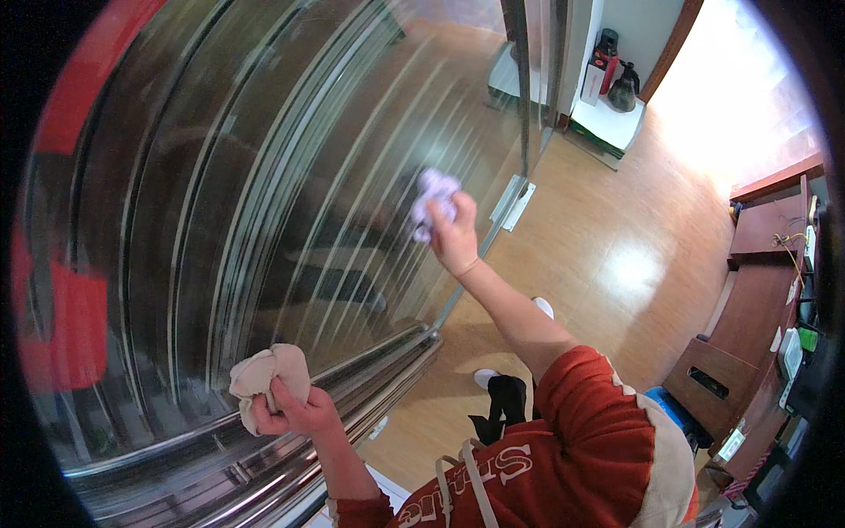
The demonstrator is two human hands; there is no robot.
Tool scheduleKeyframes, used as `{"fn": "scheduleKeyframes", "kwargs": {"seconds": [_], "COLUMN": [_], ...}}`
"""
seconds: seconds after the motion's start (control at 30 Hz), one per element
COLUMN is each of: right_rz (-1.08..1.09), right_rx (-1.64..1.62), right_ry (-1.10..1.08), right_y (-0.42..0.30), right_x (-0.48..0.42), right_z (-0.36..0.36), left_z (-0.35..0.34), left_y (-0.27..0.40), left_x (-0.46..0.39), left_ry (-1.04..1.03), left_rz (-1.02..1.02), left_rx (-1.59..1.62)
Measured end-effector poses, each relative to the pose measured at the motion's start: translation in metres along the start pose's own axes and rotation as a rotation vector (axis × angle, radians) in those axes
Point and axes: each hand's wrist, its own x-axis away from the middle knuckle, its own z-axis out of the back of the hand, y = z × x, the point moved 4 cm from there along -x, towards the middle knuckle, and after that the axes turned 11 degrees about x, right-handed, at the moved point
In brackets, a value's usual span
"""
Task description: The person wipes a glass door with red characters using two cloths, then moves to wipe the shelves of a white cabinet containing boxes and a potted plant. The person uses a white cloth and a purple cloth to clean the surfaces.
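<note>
My right hand [455, 234] grips a crumpled pale lavender cloth [434, 198] against a large glass door [370, 218]. The cloth looks slightly blurred. Lower down on the left, my left hand [297, 409] holds a folded beige cloth [270, 379] close to the glass, above a shiny metal rail [152, 452]; whether this cloth touches the pane I cannot tell. Pale stripes and reflections run across the glass. A metal fitting [521, 201] clasps the pane's bottom edge near the floor.
Wood-toned floor [581, 218] lies right of the glass. A low stand with a white top [610, 125] bears a dark spray bottle [624, 89], a red bottle and a box. A brown wooden desk [759, 290] lines the right side. Red material [72, 330] shows at far left.
</note>
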Motion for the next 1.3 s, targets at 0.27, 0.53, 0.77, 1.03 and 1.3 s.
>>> {"fn": "scheduleKeyframes", "kwargs": {"seconds": [0.27, 0.53, 0.77, 1.03, 1.3], "right_rz": [-0.614, 0.352, -0.436, -0.911, -0.28], "right_rx": [-0.273, -0.447, 0.024, -0.108, -0.177], "right_ry": [0.085, 0.336, 0.049, 0.061, 0.307], "right_y": [-0.074, -0.057, 0.138, 0.136, 0.102], "right_x": [-0.085, -0.151, -0.103, -0.168, -0.268], "right_z": [0.045, 0.061, -0.012, -0.003, 0.047], "left_z": [-0.014, -0.04, -0.05, -0.05, -0.056], "left_y": [0.036, 0.072, 0.072, 0.062, 0.064], "left_x": [-0.034, -0.083, -0.077, -0.067, -0.062], "left_ry": [-0.055, 0.094, 0.147, 0.019, 0.004], "left_rz": [-0.073, -0.169, -0.221, -0.233, -0.206], "left_rx": [0.066, -0.066, -0.165, -0.17, -0.082]}}
